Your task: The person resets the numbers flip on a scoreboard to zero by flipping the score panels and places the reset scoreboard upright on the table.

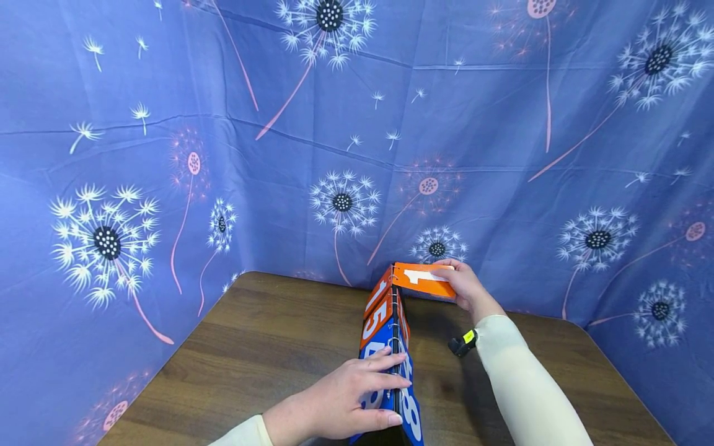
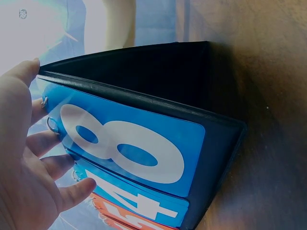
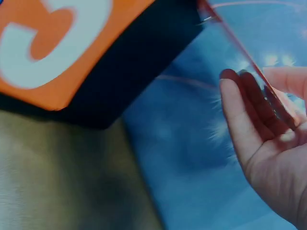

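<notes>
A tent-shaped flip scoreboard (image 1: 377, 325) stands on the table, its orange and blue number cards hung on metal rings along the black ridge. Across the near end of that ridge lies my left hand (image 1: 357, 393), its fingers spread and mostly straight. The left wrist view shows those fingers beside the rings and a blue card with a white 8 (image 2: 129, 143). At the far end, my right hand (image 1: 465, 285) pinches the outer edge of an orange card with a white 1 (image 1: 424, 280), raised off the right face. That card appears edge-on in the right wrist view.
The brown wooden table (image 1: 268, 334) extends on both sides of the scoreboard. A blue curtain (image 1: 290, 204) with dandelion prints hangs behind and beside it. A black strap device with a yellow label (image 1: 464, 342) sits at my right wrist.
</notes>
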